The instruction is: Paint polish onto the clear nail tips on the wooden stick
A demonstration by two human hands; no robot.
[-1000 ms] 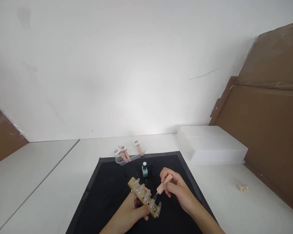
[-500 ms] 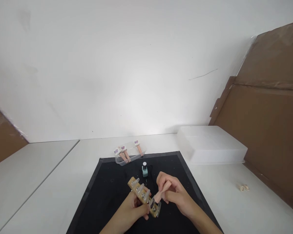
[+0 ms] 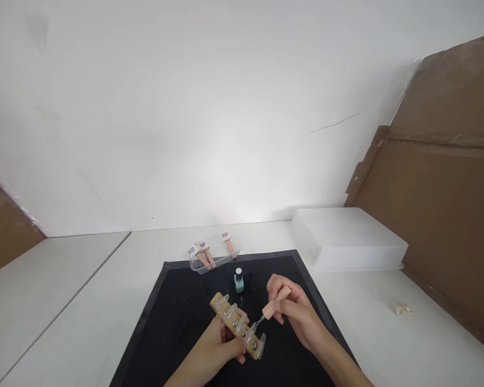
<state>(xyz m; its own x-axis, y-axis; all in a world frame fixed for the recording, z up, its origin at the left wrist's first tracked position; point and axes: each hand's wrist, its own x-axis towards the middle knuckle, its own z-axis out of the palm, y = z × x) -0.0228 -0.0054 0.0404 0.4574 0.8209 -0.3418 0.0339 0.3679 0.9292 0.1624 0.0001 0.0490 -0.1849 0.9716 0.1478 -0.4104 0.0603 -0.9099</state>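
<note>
In the head view, the left hand (image 3: 220,346) was closed around the lower part of a wooden strip (image 3: 226,319), its thumb across the front and fingers behind; the strip's long axis ran from upper left to lower right, with a row of clear nail tips (image 3: 242,322) angled off its upper-right side; the right hand (image 3: 296,312) pinched a pink brush (image 3: 277,302) between thumb and fingers, the other fingers loosely curled; the brush sloped down to the left, roughly across the strip, its dark end at the fourth nail tip from the top, though whether they touched was too small to tell; the strip lay left of the right hand, nearer the left; black mat (image 3: 177,317) showed bare on both sides; beyond the strip stood a green bottle (image 3: 239,283), and past it a clear tray (image 3: 223,261) at the mat's far edge.
</note>
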